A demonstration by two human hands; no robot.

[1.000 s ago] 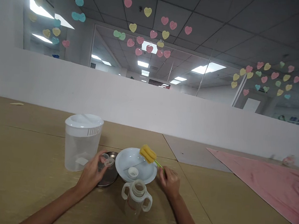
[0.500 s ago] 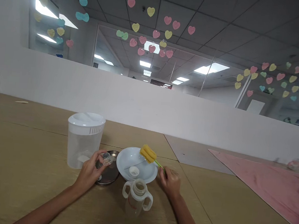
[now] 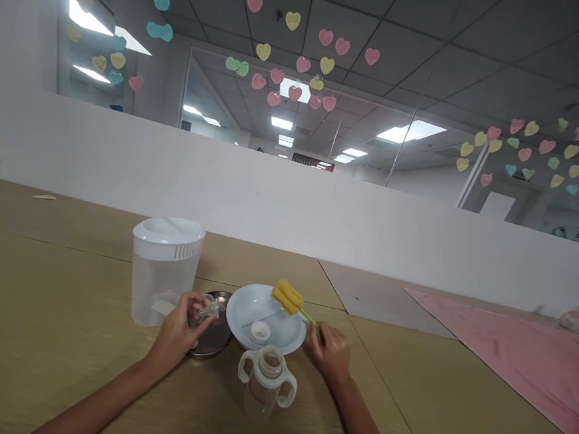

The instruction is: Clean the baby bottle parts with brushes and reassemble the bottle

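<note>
Fingers of the left hand [image 3: 176, 328] pinch a small clear piece [image 3: 210, 310] above the metal tray [image 3: 218, 338]. The right hand [image 3: 333, 355] curls tightly round a yellow sponge brush [image 3: 287, 297] by its handle, head over the white bowl [image 3: 288, 332]; a two-handled bottle [image 3: 262, 390] stands nearby on the worktop [image 3: 74, 334].

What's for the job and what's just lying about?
Probably the job: clear piece (left hand), yellow sponge brush (right hand), two-handled bottle, bowl, white ring, metal tray.

Probably lying about: pink cloth, heart-shaped notes. Lidded tub: unclear.
</note>
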